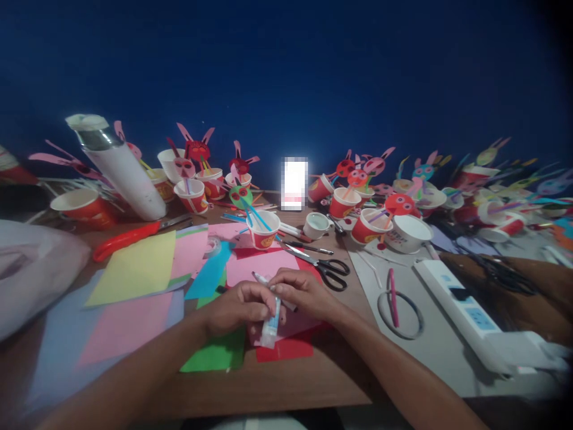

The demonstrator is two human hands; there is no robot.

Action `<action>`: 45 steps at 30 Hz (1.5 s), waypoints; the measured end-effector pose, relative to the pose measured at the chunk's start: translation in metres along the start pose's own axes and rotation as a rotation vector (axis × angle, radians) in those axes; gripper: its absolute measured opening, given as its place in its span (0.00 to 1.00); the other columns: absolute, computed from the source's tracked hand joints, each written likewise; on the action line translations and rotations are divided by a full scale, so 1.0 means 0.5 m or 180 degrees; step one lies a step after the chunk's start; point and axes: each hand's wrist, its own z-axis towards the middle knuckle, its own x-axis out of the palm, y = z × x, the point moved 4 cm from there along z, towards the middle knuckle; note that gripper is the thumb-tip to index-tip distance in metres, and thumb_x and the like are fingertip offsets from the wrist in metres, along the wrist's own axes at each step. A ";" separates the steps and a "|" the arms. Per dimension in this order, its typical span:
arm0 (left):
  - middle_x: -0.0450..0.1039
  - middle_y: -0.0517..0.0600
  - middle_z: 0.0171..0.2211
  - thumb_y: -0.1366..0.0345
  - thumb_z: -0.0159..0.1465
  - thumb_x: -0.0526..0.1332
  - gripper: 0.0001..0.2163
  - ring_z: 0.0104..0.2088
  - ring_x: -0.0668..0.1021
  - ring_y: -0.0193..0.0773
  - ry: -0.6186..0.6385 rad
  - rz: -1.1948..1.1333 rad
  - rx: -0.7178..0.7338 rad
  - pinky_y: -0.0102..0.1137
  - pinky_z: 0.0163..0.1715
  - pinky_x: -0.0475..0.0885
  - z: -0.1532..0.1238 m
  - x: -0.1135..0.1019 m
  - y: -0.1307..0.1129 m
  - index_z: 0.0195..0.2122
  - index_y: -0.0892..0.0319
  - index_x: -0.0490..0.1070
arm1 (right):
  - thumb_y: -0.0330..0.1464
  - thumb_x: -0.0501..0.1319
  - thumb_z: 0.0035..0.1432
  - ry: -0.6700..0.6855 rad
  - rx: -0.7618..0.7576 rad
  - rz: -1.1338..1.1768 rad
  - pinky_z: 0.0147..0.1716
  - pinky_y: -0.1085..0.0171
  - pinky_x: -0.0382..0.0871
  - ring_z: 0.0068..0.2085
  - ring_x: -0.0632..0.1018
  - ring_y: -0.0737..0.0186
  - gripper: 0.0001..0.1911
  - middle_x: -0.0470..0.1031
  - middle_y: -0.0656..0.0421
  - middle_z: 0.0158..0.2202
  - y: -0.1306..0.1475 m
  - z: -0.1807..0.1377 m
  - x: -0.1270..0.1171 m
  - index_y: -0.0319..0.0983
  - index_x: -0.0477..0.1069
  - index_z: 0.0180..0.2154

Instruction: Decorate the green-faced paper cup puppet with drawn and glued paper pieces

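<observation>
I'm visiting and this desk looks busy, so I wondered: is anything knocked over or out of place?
Yes, mildly: toward the right, one red-and-white paper cup appears to lie on its side. That looks odd because the cup with the green paper head stands upright. I see no spill.

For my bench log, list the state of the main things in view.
Clear tube, tilted
Left hand, holding clear tube
Right hand, at tube, grip unclear
White flask, lid on
Cup with green face, upright
Screen, lit
Yellow paper, lying flat
Central scissors, lying flat
Power strip, sockets up
</observation>
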 end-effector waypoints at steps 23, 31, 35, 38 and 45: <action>0.72 0.49 0.27 0.64 0.54 0.63 0.04 0.27 0.71 0.35 -0.1410 0.0388 0.1073 0.27 0.26 0.66 0.008 -0.019 -0.007 0.27 0.58 0.75 | 0.36 0.63 0.51 -0.1275 0.0086 -0.0041 0.26 0.68 0.62 0.27 0.69 0.67 0.10 0.69 0.62 0.27 -0.033 -0.010 0.005 0.39 0.64 0.33; 0.69 0.53 0.44 0.66 0.55 0.62 0.05 0.32 0.72 0.34 -0.1424 0.0589 0.1354 0.27 0.29 0.68 -0.006 0.004 -0.031 0.26 0.61 0.75 | 0.38 0.59 0.55 -0.0950 -0.0017 0.0076 0.29 0.69 0.62 0.29 0.69 0.67 0.10 0.69 0.61 0.28 -0.016 -0.013 0.019 0.38 0.64 0.35; 0.70 0.52 0.40 0.67 0.55 0.62 0.05 0.37 0.73 0.36 -0.1342 0.0511 0.1508 0.26 0.35 0.68 -0.010 0.008 -0.039 0.26 0.60 0.76 | 0.38 0.55 0.59 -0.0579 0.0002 0.0244 0.30 0.68 0.62 0.31 0.68 0.67 0.09 0.68 0.60 0.30 -0.021 -0.015 0.028 0.38 0.65 0.36; 0.69 0.53 0.43 0.66 0.56 0.63 0.05 0.34 0.75 0.36 -0.1189 0.0278 0.1606 0.28 0.35 0.70 -0.008 0.007 -0.038 0.27 0.61 0.76 | 0.40 0.52 0.61 -0.0462 0.0198 0.0181 0.28 0.69 0.59 0.28 0.65 0.69 0.15 0.65 0.61 0.26 -0.028 -0.020 0.025 0.37 0.65 0.30; 0.68 0.53 0.41 0.63 0.55 0.63 0.07 0.30 0.75 0.34 -0.1164 -0.0020 0.1485 0.30 0.32 0.71 -0.007 0.003 -0.031 0.27 0.62 0.75 | 0.47 0.52 0.58 -0.0646 0.0570 -0.0010 0.27 0.68 0.60 0.27 0.67 0.67 0.20 0.66 0.60 0.23 -0.036 -0.025 0.013 0.37 0.66 0.27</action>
